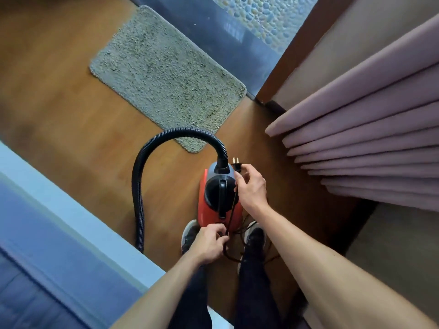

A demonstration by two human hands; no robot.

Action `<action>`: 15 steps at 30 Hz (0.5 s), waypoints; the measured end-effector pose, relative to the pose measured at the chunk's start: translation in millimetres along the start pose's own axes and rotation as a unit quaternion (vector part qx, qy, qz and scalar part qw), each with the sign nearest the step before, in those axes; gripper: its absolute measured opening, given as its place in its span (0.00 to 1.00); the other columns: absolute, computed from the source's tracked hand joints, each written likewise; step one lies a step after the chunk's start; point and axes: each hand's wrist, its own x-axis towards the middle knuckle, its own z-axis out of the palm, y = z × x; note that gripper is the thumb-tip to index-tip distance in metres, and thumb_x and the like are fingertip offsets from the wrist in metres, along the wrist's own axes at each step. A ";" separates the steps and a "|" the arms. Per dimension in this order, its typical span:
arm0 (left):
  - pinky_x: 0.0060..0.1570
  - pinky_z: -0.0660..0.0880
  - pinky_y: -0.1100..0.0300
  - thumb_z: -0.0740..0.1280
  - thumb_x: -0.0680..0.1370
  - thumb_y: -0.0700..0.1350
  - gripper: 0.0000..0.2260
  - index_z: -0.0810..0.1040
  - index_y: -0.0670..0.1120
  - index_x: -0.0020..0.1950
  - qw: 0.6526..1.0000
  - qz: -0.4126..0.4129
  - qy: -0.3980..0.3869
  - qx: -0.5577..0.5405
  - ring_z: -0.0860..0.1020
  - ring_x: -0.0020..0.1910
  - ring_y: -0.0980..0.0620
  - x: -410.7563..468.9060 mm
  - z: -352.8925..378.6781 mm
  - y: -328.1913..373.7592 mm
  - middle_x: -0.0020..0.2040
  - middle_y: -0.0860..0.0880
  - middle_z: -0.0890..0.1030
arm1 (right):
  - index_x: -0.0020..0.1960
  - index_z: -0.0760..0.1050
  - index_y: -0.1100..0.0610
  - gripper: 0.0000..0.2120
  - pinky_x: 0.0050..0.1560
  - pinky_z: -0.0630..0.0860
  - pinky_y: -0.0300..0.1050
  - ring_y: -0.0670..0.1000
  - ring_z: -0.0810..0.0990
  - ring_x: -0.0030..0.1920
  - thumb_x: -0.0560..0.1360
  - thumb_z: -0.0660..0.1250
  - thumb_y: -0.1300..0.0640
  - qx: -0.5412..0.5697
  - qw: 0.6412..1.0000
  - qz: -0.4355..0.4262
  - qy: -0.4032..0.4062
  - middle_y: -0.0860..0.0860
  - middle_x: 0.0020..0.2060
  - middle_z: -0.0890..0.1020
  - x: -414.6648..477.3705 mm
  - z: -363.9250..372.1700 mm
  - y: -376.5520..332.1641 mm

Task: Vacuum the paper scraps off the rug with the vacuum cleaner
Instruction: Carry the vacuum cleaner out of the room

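A small red and black vacuum cleaner (219, 198) stands on the wooden floor just in front of my feet. Its black ribbed hose (142, 176) arches up from the front and runs down to the left, its far end hidden by the bed. My right hand (251, 186) pinches the black two-pin plug (236, 165) beside the vacuum's front. My left hand (210, 243) grips the dark power cord (231, 214) at the vacuum's rear. The shaggy grey rug (166, 77) lies beyond the vacuum. No paper scraps stand out on it.
A blue bed (47, 245) fills the lower left. Pleated mauve curtains (368, 143) hang on the right. Behind the rug is a dark door threshold (228, 36) with pebbled flooring past it. Loose loops of cord (261, 257) lie around my shoes.
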 end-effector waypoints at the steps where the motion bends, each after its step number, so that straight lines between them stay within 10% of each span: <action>1: 0.41 0.81 0.51 0.65 0.80 0.41 0.10 0.74 0.48 0.38 1.000 -0.011 0.009 -0.004 0.82 0.33 0.51 7.9 4.4 -6.7 0.37 0.45 0.85 | 0.57 0.74 0.44 0.11 0.50 0.79 0.56 0.55 0.82 0.47 0.77 0.62 0.45 -0.003 1.000 -0.001 -0.009 0.50 0.44 0.83 4.5 8.0 8.1; 15: 0.46 0.80 0.52 0.65 0.80 0.43 0.05 0.79 0.45 0.46 0.990 -0.071 0.100 -0.068 0.83 0.41 0.46 97.3 77.8 -93.5 0.39 0.47 0.84 | 0.56 0.77 0.53 0.12 0.46 0.81 0.53 0.51 0.78 0.42 0.77 0.67 0.47 -0.084 0.994 -0.057 -0.026 0.51 0.47 0.73 53.0 84.4 110.7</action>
